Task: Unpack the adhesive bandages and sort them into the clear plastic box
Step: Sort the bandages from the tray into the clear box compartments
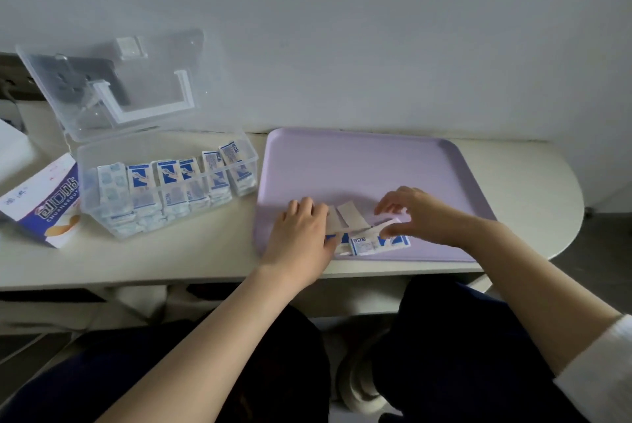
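A clear plastic box (102, 217) stands open on the table's left half, its lid (113, 80) leaning back against the wall. Inside stand several rows of blue-and-white wrapped bandages (171, 183). On the lilac tray (359, 163) lie a few loose bandage strips (352, 216) and wrapped bandages (369, 245) near its front edge. My left hand (301, 234) rests on the left end of this small pile, fingers curled over the strips. My right hand (410, 214) pinches a thin strip at the pile's right end between thumb and fingers.
An opened blue-and-white bandage carton (44, 204) lies flat left of the box. The cream table (171, 262) has a rounded right end and its front edge runs just below the tray. A wall stands close behind. My knees are under the table.
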{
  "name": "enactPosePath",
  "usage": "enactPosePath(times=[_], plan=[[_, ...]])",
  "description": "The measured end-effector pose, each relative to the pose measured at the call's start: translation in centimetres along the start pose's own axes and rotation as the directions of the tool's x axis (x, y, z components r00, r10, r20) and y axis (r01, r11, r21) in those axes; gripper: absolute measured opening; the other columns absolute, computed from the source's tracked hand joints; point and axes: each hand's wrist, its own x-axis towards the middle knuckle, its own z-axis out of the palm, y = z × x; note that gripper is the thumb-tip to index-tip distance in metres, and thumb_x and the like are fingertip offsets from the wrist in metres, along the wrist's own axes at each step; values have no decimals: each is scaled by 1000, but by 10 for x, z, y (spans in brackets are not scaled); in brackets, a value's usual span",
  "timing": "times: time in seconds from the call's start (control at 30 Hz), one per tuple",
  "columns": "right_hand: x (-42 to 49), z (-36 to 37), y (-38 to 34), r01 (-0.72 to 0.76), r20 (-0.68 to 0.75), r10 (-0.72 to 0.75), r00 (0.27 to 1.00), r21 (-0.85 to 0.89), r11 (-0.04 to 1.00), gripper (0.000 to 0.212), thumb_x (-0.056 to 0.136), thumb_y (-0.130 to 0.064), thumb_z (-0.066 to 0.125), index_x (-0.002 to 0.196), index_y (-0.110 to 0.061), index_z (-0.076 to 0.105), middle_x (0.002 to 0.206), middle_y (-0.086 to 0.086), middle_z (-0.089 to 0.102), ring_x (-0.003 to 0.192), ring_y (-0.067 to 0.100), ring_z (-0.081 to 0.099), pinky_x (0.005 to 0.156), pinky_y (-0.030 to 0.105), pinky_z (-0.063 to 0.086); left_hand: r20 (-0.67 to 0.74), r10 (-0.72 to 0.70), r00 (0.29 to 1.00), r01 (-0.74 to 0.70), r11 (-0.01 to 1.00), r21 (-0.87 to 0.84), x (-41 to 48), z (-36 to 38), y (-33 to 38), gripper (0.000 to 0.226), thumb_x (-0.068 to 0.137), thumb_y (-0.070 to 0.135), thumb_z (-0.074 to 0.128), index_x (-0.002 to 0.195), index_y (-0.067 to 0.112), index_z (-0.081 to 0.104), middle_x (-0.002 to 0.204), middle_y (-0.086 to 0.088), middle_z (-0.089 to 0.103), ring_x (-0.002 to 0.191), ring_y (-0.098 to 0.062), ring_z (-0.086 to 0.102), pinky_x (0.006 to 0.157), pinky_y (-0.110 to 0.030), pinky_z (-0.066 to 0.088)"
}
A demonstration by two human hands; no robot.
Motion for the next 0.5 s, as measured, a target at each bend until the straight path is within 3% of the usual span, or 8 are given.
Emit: enactPosePath(times=[0.07, 0.2, 0.43, 0.5], plan=[[-1, 2, 6, 15, -22, -16, 1000, -42, 999, 41, 76, -30, 74, 113, -20, 60, 102, -6, 49, 97, 9, 45, 83, 20, 35, 38, 26, 999, -24, 999, -47, 4, 0, 3, 47, 91, 42, 50, 131, 19, 39, 130, -2, 42, 120, -23, 37, 94, -32, 34], [0, 6, -3, 58, -52, -62, 997, -84, 995, 41, 74, -31, 76, 108, -21, 58, 96, -10, 52, 95, 13, 50, 86, 29, 42, 202, 87, 975, -59, 989, -139, 20, -10, -1, 73, 87, 39, 60, 146, 21, 21, 152, -2, 23, 133, -25, 26, 103, -35, 31], [1, 11, -27, -54, 45, 63, 997, -167, 984, 42, 79, -34, 70, 111, -9, 57, 104, 4, 60, 95, 23, 55, 75, 29, 41, 283, 32, 959, 14, 987, -162, 28, -9, -6, 70, 77, 45, 71, 132, 16, 38, 125, -7, 43, 115, -25, 42, 94, -34, 39], [1, 14, -31, -61, 70, 74, 995, -175, 983, 36, 82, -32, 68, 102, -3, 60, 92, 7, 56, 84, 23, 51, 60, 24, 35, 293, 23, 956, 43, 975, -217, 28, -8, -6, 61, 77, 40, 73, 124, 16, 42, 120, -5, 50, 109, -22, 47, 89, -32, 41]])
